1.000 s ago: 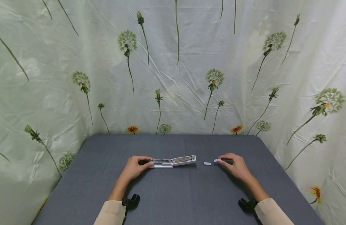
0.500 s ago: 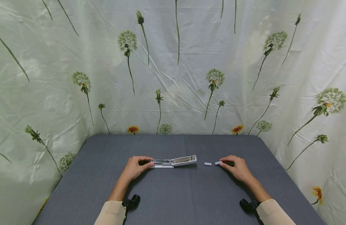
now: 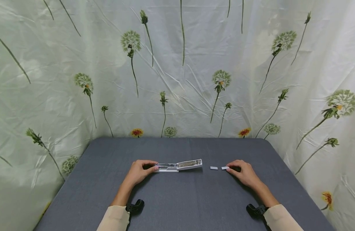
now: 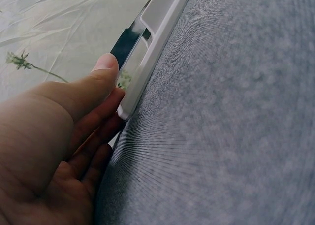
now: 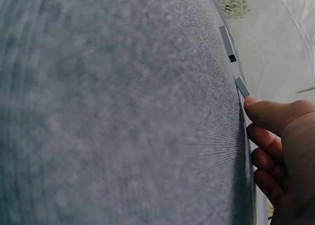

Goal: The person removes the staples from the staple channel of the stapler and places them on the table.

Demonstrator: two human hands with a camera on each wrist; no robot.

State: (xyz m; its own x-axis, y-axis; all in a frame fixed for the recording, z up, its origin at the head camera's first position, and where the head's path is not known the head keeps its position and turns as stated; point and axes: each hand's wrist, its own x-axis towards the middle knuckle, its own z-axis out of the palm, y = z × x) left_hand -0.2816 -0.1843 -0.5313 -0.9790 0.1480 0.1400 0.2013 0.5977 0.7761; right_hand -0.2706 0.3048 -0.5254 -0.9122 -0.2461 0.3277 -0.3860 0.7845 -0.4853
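Observation:
A white stapler (image 3: 190, 165) lies on the table with its top swung wide open to the right, showing the metal inside. At its left end my left hand (image 3: 139, 172) grips it between thumb and fingers. In the left wrist view the thumb presses the metal rail above the stapler's white base (image 4: 150, 62). My right hand (image 3: 243, 173) pinches the right end of a small strip of staples (image 3: 224, 168), low at the table surface. A second strip of staples (image 3: 213, 168) lies just left of it, between the held strip and the stapler.
Dark grey cloth covers the table (image 3: 183, 199). Behind and around it hangs a pale curtain (image 3: 177, 80) printed with dandelions. Black camera straps (image 3: 134, 207) sit on both wrists.
My right hand has lowered its strip of staples to the table, turning it level and shifting it slightly right. My left hand and the stapler stay in place.

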